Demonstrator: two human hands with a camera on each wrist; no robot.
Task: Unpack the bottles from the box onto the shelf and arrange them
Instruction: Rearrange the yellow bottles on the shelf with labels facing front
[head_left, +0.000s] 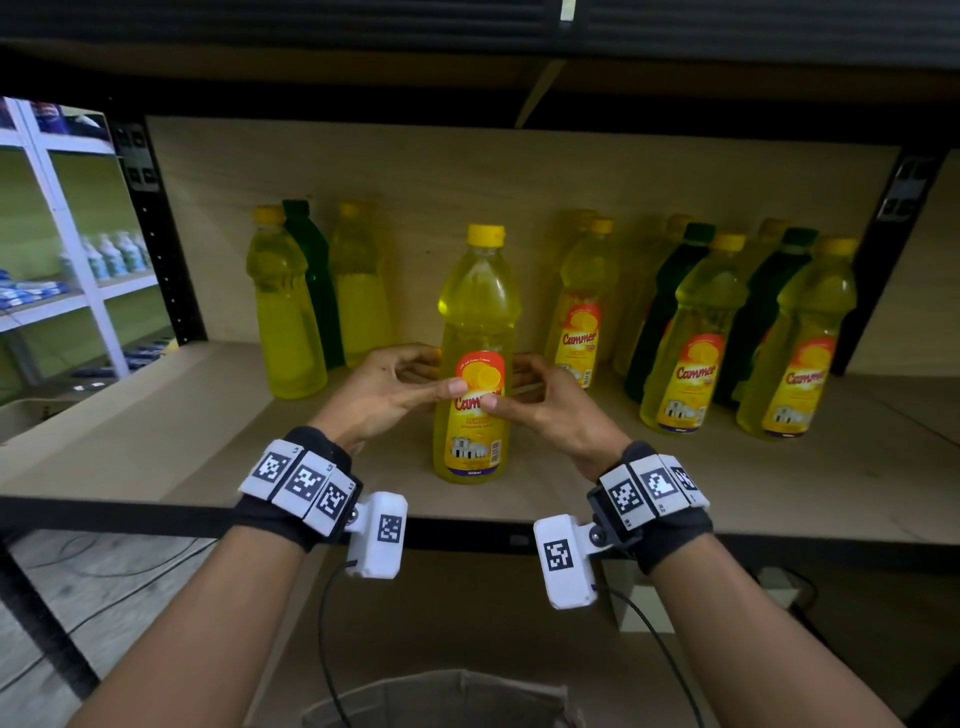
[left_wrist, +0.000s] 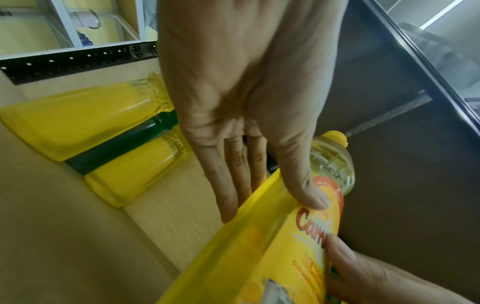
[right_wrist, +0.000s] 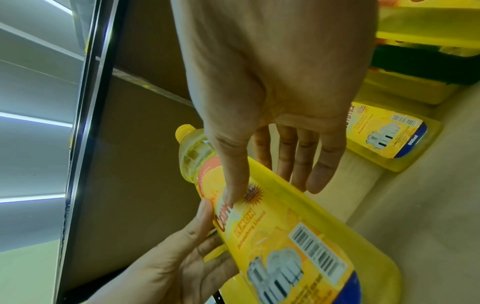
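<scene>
A yellow bottle (head_left: 475, 312) with a yellow cap and an orange "Cammer" label stands upright on the wooden shelf (head_left: 208, 447), near its front edge and in the middle. Both hands hold it at label height. My left hand (head_left: 439, 374) has its thumb on the label front and its fingers round the left and back. My right hand (head_left: 511, 384) mirrors it from the right. In the left wrist view the left hand (left_wrist: 270, 197) pinches the bottle (left_wrist: 259, 257) with the thumb. In the right wrist view the right hand (right_wrist: 272, 191) does the same on the bottle (right_wrist: 298, 226).
Two yellow bottles (head_left: 285, 312) and a dark green one (head_left: 311, 280) stand at the shelf's back left. Several yellow and green bottles (head_left: 691, 332) stand in rows at the right. An open cardboard box (head_left: 441, 696) sits below the shelf. Black uprights (head_left: 161, 234) flank the shelf.
</scene>
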